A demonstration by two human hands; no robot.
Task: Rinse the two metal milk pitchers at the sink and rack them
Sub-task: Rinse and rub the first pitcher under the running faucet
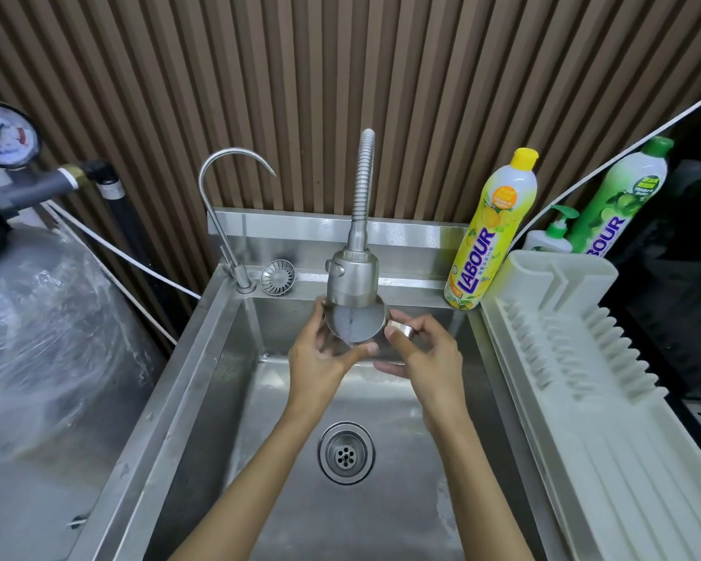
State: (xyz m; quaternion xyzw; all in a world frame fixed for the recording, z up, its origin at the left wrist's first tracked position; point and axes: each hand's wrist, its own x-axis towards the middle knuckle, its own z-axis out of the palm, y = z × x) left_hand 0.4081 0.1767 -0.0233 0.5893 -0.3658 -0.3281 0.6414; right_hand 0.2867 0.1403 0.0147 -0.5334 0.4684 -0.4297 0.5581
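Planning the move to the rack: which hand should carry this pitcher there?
Likely the right hand: it holds the pitcher by its handle, and the drying rack lies on that side; the left hand grips the body.

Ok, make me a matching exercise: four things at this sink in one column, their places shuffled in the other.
1. milk pitcher
2. yellow LABOUR bottle
3. strainer basket
4. dish rack

A. on the ledge by the gooseneck tap
B. along the right side of the sink
C. under the spray head, held by left hand and right hand
D. back right corner of the ledge

Pairs: 1-C, 2-D, 3-A, 4-B
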